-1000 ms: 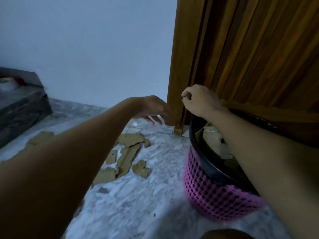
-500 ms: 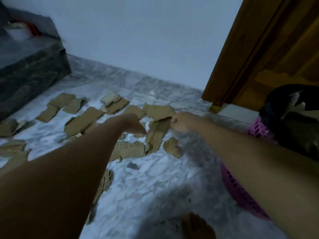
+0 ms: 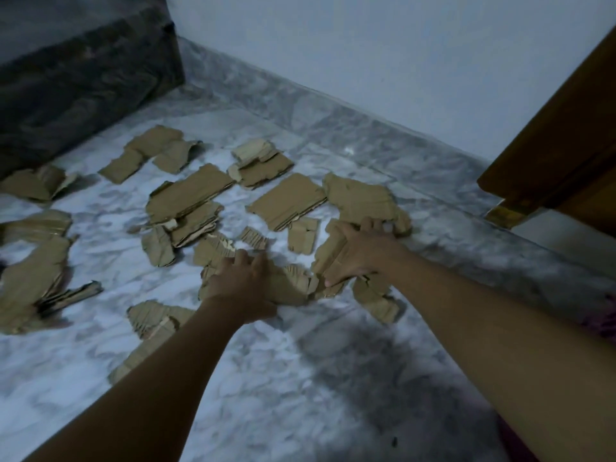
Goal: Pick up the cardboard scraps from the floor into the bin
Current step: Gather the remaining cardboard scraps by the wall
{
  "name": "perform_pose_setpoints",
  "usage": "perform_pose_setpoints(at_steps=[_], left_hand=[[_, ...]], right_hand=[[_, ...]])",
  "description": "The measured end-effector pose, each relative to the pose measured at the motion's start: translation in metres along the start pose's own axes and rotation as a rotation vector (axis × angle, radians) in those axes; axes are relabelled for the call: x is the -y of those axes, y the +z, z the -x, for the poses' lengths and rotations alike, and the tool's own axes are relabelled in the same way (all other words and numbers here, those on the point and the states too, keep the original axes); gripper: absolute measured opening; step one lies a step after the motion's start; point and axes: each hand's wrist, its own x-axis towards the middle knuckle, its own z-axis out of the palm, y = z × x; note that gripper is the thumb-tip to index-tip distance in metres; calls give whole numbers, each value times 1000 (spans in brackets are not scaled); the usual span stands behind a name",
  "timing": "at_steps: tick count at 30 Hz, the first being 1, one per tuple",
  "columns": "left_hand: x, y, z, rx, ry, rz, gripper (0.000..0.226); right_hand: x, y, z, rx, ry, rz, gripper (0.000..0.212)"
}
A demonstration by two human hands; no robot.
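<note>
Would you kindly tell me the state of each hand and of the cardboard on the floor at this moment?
Left hand: resting on a crumpled scrap, grip unclear.
Right hand: gripping a long scrap, thumb underneath.
Other scraps: lying scattered on the floor, not yet collected.

Your cardboard scraps (image 3: 190,191) are tan, the floor (image 3: 300,378) white with grey marbling, the far wall (image 3: 366,45) pale, the right door (image 3: 566,145) brown.
</note>
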Motion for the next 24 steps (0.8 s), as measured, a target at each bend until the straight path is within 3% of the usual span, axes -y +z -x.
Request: perform_pose_setpoints(at_steps=[3, 7, 11, 15, 19, 22, 24], left_hand=[[-1, 1, -2, -101, -9, -55, 93], [0, 2, -6, -118, 5, -100, 53], [5, 4, -10, -214, 34, -109, 42], [11, 4, -15, -330, 24, 146, 29], [13, 0, -15, -365, -64, 482, 25], [11, -5, -11, -388, -102, 593, 17], [10, -8, -9, -397, -132, 639, 29]], right_hand=[[-3, -6, -6, 8, -8, -34, 135], [-7, -7, -8, 11, -25, -57, 132], [-9, -3, -8, -40, -56, -19, 133], [-12, 11, -7, -73, -69, -46, 136], [-10, 12, -5, -159, -97, -36, 111], [-12, 14, -5, -157, -94, -66, 99], [-13, 14, -2, -130, -104, -162, 91]])
